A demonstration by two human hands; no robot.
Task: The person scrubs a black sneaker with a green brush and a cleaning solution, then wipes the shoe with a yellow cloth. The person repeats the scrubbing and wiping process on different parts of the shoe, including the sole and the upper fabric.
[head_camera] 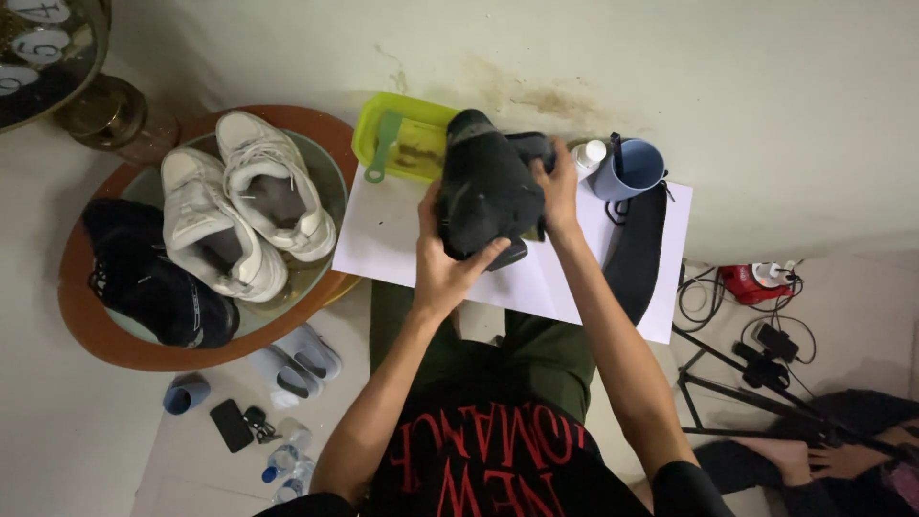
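While both hands grip it, the black shoe [485,187] sits above the white sheet [402,239], just in front of the person's knees. Left hand [442,268] is closed around its near underside, thumb up the side. Right hand [558,191] is closed on its far right edge, fingers curled over the top. Black insole [637,251] lies on the sheet's right part. Behind the shoe: yellow-green tub [407,134] with a green brush [383,148] resting in it, a white-capped bottle [591,156], a blue cup [632,170]. Left: round tray [96,321] with two white sneakers [244,201] and another black shoe [153,282]. On the floor near the left: pale slippers [297,362], blue cup [185,393], black phone [232,425], clear bottle with a blue cap [284,461]. Right: red device [751,283], cables [704,302], tripod legs [737,393], another person's hand [838,458].
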